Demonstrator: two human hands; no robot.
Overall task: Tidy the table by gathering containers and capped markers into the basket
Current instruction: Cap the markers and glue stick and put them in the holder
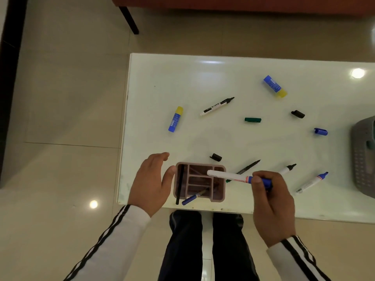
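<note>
Pinches a capped marker (229, 175) by its blue cap end in the right hand (272, 201), fingers and thumb curled round it, with the white barrel reaching out over the right-hand compartments of the pink organiser (218, 196). Rests the left hand (151, 183) open against the organiser's left wall, fingers relaxed, thumb touching the rim, gripping nothing. Looks a light, stiff, smooth-barrelled thing (plastic, by the sheen), so likely to roll if laid down loose and to slip in a lazy pinch; better taken firmly over the cap or mid-barrel than at the bare tail. Shows, inside the organiser, a black pen (179, 183) along its left slot and a blue pen (192, 198) leaning out over its near edge. Suggests handling the organiser as rigid but tippy with such a load: best gripped low by both side walls and carried upright to the grey basket (363, 159), well to the organiser's right at the edge of the tabletop (162, 82). Leaves one glue stick (175, 119) beyond the organiser's left corner and a second glue stick (275, 86) far beyond it to the right, both short, round and hard, easy to wrap whole. Cannot count the blue-tipped marker (311, 182) right of the organiser as ready without a cap.
</note>
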